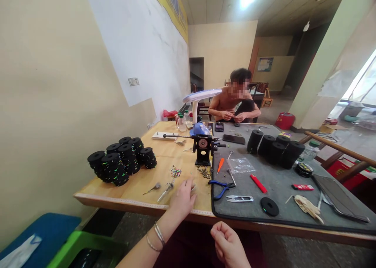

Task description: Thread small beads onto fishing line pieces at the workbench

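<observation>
My left hand [182,198] rests on the wooden table [164,162] near its front edge, fingers curled and pressed together. A small pale thing shows beside its fingertips; I cannot make out what it is. Left of it lie two small grey-headed tools with thin stems, one a thin tool [166,192]. Just beyond are multicoloured beads [176,171] and small brass-coloured pieces [203,171]. My right hand [229,245] is closed in front of the table edge, thumb against the fingers; what it pinches, if anything, is hidden. Blue-handled pliers [221,187] lie on the grey mat [243,209].
A black winder-like device [202,148] stands mid-table before a lamp [202,95]. Stacked black spools [125,158] stand left, more spools [273,148] right. The mat holds thread snips [240,198], a red knife [258,183] and a black disc [269,207]. A person [235,99] sits opposite.
</observation>
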The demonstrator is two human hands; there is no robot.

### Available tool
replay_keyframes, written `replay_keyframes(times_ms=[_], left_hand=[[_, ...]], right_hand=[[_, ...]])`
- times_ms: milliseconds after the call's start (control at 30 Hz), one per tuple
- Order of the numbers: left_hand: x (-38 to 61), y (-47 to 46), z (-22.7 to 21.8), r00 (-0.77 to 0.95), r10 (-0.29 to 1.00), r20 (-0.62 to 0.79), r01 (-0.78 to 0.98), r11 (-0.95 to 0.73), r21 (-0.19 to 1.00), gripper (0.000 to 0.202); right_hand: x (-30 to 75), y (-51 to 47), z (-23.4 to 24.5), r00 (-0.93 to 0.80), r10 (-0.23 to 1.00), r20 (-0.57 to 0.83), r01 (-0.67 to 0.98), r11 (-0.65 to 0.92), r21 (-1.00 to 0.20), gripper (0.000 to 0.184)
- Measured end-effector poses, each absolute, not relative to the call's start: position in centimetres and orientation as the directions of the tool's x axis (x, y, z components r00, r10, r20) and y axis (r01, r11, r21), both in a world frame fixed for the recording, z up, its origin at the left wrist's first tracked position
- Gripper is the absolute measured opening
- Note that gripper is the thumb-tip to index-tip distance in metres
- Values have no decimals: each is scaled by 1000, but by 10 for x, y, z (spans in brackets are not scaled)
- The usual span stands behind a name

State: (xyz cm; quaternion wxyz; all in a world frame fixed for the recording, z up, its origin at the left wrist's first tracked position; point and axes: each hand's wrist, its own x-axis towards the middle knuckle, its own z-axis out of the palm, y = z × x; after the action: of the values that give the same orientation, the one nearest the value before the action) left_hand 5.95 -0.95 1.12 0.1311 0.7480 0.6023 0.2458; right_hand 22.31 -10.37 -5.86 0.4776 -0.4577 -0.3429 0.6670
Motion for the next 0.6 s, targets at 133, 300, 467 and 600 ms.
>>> replay_keyframes(times_ms=[133,300,467,600], left_hand=[[26,-13,19,42,937,348,893,-191,407,34],[-12,-12,13,-100,942,319,947,-8,322,31],[-14,-5,-2,-133,955,265,935,33,354,32],[-15,-2,-5,-143,961,239,896,24,443,31]], right_hand=[[222,-105,-62,-112,948,-298,-391,-318,-864,56],[216,-105,-68,-147,946,-290,-419,-325,-848,57],[214,-106,-68,-180,939,-293,-441,-343,-830,57],[217,-108,-65,-169,938,-302,-457,-346,-820,56]])
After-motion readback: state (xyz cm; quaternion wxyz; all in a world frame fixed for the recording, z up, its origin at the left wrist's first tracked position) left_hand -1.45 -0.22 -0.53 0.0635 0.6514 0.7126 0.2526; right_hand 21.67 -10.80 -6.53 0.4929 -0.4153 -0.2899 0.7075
